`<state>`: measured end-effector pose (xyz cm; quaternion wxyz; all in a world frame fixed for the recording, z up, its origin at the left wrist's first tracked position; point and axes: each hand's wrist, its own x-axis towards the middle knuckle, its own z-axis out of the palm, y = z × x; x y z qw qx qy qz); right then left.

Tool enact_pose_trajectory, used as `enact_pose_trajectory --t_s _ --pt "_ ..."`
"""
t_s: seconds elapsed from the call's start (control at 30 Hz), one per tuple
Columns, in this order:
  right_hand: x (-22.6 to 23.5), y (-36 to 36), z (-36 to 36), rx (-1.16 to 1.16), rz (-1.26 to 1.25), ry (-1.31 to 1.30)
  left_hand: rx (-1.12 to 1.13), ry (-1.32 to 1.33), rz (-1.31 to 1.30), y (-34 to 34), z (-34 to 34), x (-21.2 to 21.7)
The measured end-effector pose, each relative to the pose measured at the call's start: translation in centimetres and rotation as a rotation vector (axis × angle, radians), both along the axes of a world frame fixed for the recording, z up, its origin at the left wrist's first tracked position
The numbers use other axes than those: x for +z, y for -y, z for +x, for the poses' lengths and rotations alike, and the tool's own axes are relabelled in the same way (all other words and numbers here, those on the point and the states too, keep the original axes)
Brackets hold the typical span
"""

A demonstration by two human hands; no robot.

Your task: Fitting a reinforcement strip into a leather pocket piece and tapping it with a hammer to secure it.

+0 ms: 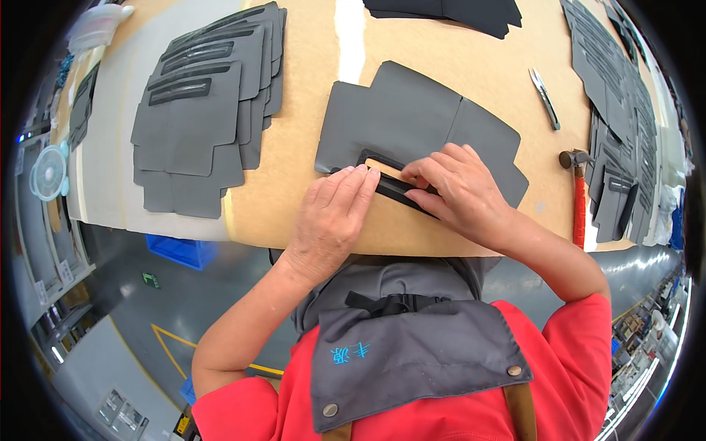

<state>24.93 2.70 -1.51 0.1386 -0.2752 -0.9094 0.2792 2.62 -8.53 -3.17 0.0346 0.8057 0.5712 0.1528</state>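
Observation:
A flat dark grey die-cut sheet (412, 117) lies on the brown worktable (309, 184) in front of me. Near its front edge is a rectangular cut-out with a black strip (393, 189) set along it. My left hand (331, 217) lies palm down, fingertips pressing on the strip's left end. My right hand (460, 191) presses the strip's right part with fingers and thumb against the sheet. Most of the strip is hidden under my hands.
A fanned stack of grey die-cut sheets (202, 103) lies at the left, more stacks (614, 110) at the right and the far edge (456, 13). A hammer with a red handle (579, 198) and metal pliers (544, 97) lie to the right. A blue bin (180, 250) stands below the table.

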Motion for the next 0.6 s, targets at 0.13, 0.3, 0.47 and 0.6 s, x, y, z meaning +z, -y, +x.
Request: enact_pose_trajectory --t_s 0.13,0.3,0.47,0.6 --pt "-1.2 0.9 0.9 -0.069 -0.046 -0.082 0.002 0.043 0.001 -0.2 0.2 -0.2" --pt "-2.4 0.8 0.9 0.004 0.159 -0.171 -0.011 0.045 -0.017 -0.3 -0.3 0.3" --pt "-2.3 0.7 1.1 0.129 0.418 -0.166 -0.058 0.039 -0.033 -0.3 0.4 0.7" --pt "-2.1 0.5 0.8 0.054 0.265 -0.113 -0.078 0.027 -0.106 -0.3 0.8 1.0"
